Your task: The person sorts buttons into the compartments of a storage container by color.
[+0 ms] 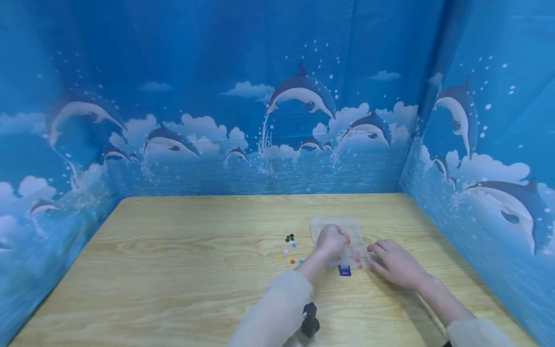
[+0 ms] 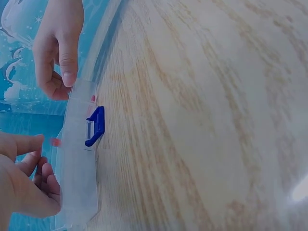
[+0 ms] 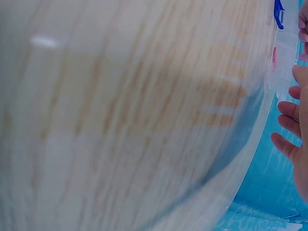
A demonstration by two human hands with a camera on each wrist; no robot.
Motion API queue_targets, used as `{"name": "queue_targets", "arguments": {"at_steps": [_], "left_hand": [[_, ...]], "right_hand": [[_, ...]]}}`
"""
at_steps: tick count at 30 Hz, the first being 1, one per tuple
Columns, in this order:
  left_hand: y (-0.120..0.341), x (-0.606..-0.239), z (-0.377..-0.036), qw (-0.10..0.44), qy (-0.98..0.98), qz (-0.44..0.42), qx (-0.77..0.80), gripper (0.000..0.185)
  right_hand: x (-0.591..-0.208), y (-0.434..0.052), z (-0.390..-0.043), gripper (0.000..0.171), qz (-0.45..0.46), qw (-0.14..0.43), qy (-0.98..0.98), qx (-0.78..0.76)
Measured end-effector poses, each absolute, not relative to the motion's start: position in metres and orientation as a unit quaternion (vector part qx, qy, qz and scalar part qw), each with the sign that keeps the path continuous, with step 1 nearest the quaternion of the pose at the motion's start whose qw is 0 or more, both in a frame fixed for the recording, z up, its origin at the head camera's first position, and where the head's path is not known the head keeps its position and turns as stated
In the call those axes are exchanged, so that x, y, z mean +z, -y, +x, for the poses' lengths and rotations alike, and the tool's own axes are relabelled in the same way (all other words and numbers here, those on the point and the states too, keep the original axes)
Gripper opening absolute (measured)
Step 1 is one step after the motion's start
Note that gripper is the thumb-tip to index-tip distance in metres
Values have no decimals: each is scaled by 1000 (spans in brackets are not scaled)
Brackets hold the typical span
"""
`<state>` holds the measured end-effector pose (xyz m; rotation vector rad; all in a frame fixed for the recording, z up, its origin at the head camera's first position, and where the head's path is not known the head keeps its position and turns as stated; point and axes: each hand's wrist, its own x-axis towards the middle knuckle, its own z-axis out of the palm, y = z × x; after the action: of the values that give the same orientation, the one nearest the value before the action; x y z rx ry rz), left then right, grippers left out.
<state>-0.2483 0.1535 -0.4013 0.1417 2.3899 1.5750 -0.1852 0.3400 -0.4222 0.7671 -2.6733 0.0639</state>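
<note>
A clear plastic box (image 1: 323, 224) with its lid raised at the back and a blue latch (image 1: 345, 271) at the front stands right of the table's middle. My left hand (image 1: 331, 240) is above it, fingers curled. In the left wrist view a small blurred red button (image 2: 56, 142) shows at the tips of that hand's thumb and index finger. Several pinkish-red pieces (image 1: 358, 260) lie in the right part of the box. My right hand (image 1: 396, 264) is at the box's right end, fingers loosely extended, thumb and fingertips at or very near its wall.
Left of the box lie several small round discs: a dark green cluster (image 1: 290, 238), a white one (image 1: 286, 251), an orange one (image 1: 292, 261), plus blue and yellow ones. The wood-grain table (image 1: 173, 270) meets a blue dolphin-print curtain (image 1: 195, 96) at the back and sides.
</note>
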Motion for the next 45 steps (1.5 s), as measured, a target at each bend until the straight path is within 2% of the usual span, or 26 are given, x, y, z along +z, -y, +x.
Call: {"name": "queue_targets", "arguments": {"at_steps": [9,16,23,33,45], "left_hand": [[-149,-400,-250,134,-821,50,553,3],[-145,-394,-250,116,-823,74,551,4],[-137,-395,-250,123,-816,86,558,5],[-114,-398,-263,108,-813,95,565,5],[-86,-389,-265,119,-816,107,556,8]], "right_hand": [[-422,-339,-185,33,265,166,949,26],[-419,-338,-183,33,262,163,951,27],[-420,-339,-182,31,259,169,951,28],[-419,-336,-182,31,256,159,953,33],[-420,-337,-183,34,256,161,953,34]]}}
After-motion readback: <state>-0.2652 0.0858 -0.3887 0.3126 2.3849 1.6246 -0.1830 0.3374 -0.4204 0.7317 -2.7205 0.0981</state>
